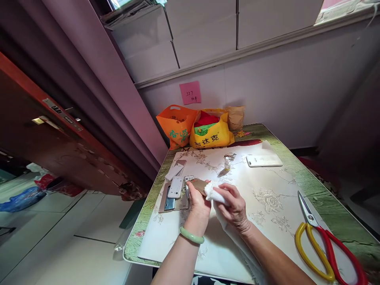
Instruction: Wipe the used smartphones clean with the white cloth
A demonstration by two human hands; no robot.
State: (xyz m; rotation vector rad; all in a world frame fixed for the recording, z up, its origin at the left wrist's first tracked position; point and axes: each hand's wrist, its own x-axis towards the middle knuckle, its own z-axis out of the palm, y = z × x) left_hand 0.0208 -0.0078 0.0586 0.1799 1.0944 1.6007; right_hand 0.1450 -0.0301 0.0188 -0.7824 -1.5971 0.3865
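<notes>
My left hand (197, 202), with a green bangle on its wrist, is closed round a flat brownish phone (199, 185) and holds it just above the table. My right hand (233, 206) is closed on a white cloth (211, 192) and presses it against the phone's near end; the cloth trails back under my forearm. Several phones and phone shells (175, 192) lie in a pile just left of my left hand. A small white bottle (227, 163) stands beyond my hands.
A white phone (263, 160) lies at the far right of the flowered white sheet (267, 198). Red-and-yellow scissors (322, 243) lie near right. Orange bag (177, 126) and yellow bag (211, 132) stand against the wall. The table edge (130, 233) drops to the floor at left.
</notes>
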